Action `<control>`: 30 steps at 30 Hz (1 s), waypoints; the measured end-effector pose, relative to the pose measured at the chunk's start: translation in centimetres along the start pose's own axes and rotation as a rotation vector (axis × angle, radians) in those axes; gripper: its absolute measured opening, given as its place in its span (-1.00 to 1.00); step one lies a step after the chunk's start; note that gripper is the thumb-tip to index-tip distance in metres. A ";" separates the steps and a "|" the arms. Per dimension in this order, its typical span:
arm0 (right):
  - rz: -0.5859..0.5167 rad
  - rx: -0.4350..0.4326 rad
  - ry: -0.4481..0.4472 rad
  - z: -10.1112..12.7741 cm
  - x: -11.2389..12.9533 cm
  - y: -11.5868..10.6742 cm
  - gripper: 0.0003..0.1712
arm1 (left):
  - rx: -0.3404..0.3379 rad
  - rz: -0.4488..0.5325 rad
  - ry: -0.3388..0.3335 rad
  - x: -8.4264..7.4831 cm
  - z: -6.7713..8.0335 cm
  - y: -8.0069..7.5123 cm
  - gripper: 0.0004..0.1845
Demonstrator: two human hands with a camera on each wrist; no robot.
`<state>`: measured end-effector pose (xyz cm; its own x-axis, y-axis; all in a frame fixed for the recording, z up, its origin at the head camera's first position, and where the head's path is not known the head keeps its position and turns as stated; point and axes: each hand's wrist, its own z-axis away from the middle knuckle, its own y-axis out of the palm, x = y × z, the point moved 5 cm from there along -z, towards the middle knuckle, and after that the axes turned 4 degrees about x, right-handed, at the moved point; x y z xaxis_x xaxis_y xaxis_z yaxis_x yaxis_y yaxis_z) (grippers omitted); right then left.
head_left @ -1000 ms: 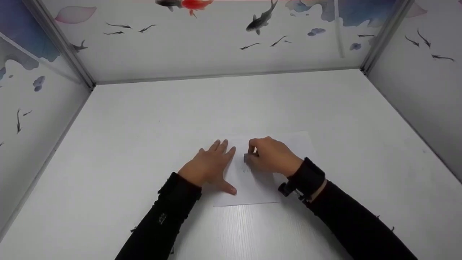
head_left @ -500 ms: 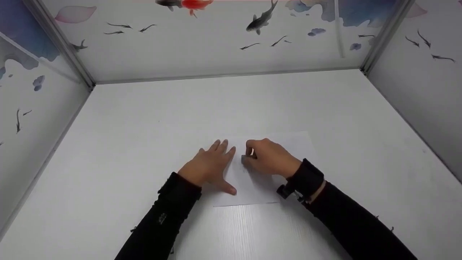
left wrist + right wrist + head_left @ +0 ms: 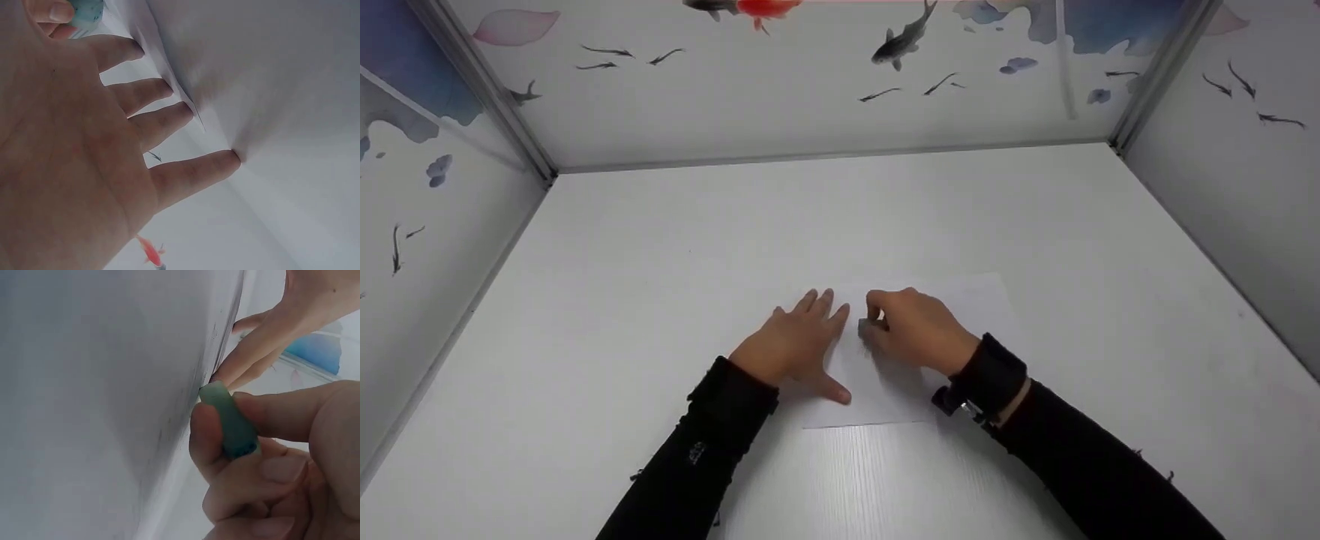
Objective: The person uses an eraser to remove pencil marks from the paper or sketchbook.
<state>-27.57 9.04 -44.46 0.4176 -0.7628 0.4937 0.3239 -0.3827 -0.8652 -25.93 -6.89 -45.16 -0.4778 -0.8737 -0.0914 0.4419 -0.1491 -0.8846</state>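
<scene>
The right hand (image 3: 915, 330) is clamped on a small green eraser (image 3: 228, 417), pinching it between thumb and curled fingers. The eraser sits at the left tip of that grip, on the side facing the left hand (image 3: 795, 345), and the two hands are apart. Its long axis runs from the fingertips back into the curl of the right hand: the pale end points out and down past the fingers and seems to touch the white paper (image 3: 877, 397), while the darker, speckled end lies back among the fingers. Faint grey marks (image 3: 868, 352) show on the paper just below the right hand's grip. The left hand lies palm down with its fingers and thumb spread apart, pressing the paper's left part; its little fingertip appears to rest on the table (image 3: 585, 300), just outside the edge. The paper reaches to the right beneath the right hand and past it. Well beyond both hands stands a white wall (image 3: 802, 112) printed with fish.
</scene>
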 end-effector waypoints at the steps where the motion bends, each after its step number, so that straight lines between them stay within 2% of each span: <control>1: -0.006 0.016 -0.019 0.0 0.1 0.1 -0.88 | 0.002 0.000 0.000 0.0 0.0 0.0 0.40; 6: -0.031 0.028 0.000 -0.1 0.0 0.2 -0.88 | 0.001 0.017 0.002 0.0 0.0 0.0 0.40; 13: -0.059 0.074 -0.055 0.1 0.5 0.2 -0.88 | 0.014 -0.008 0.002 0.0 -0.1 0.0 0.41; 19: -0.031 0.090 -0.092 0.2 0.7 0.1 -0.88 | 0.013 -0.011 0.007 0.2 -0.1 0.0 0.41; 24: -0.017 0.045 -0.087 0.1 0.8 -0.1 -0.87 | 0.002 0.017 0.013 0.2 0.0 0.1 0.40; 27: -0.018 0.058 -0.122 0.1 0.9 0.0 -0.88 | -0.001 0.023 0.019 0.2 0.1 0.1 0.40; 30: -0.026 0.058 -0.097 0.2 0.6 0.0 -0.87 | -0.003 0.023 0.022 0.1 0.1 0.1 0.40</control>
<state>-27.14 8.66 -44.15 0.4879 -0.6978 0.5244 0.3834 -0.3685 -0.8469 -25.84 -7.01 -45.19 -0.4839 -0.8667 -0.1214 0.4509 -0.1280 -0.8833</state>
